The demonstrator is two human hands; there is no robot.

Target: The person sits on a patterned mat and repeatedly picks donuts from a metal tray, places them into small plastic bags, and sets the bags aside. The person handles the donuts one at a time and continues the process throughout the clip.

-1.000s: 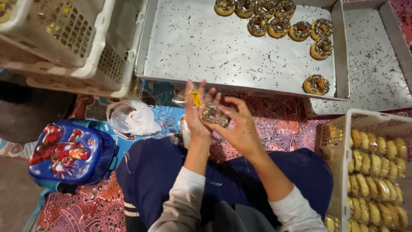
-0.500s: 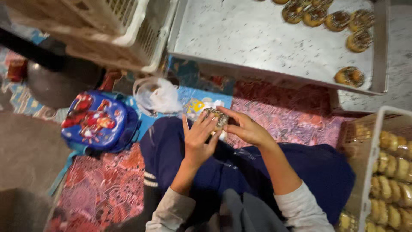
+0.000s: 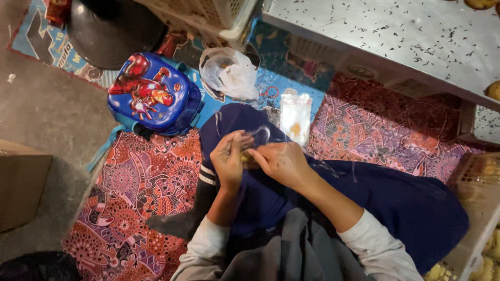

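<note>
I see two hands at work over my lap. My left hand (image 3: 229,158) and my right hand (image 3: 281,162) meet above the dark blue trousers (image 3: 364,198), and both sets of fingers are pinched narrow around one small yellowish-brown pastry in a clear plastic wrapper (image 3: 254,147). The pastry is mostly hidden between the fingertips; only a sliver of it and a loop of the clear film show, so I cannot make out its full shape.

One flat clear plastic packet with a yellow spot (image 3: 296,117) lies on the patterned red and blue floor mat (image 3: 140,192), just beyond my knee. One crumpled clear plastic bag (image 3: 229,73) sits near it, and one blue and red child's backpack with a hard moulded front (image 3: 153,93) lies to its left. One round black pan (image 3: 117,28) is cut off at the top edge.

One metal tray speckled with dark seeds (image 3: 396,36) fills the upper right; two golden pastries show on it, both cut off by the frame. One pale plastic crate (image 3: 476,208) at the right holds more pastries, too blurred to count. One brown cardboard box (image 3: 21,190) is cropped at the left.
</note>
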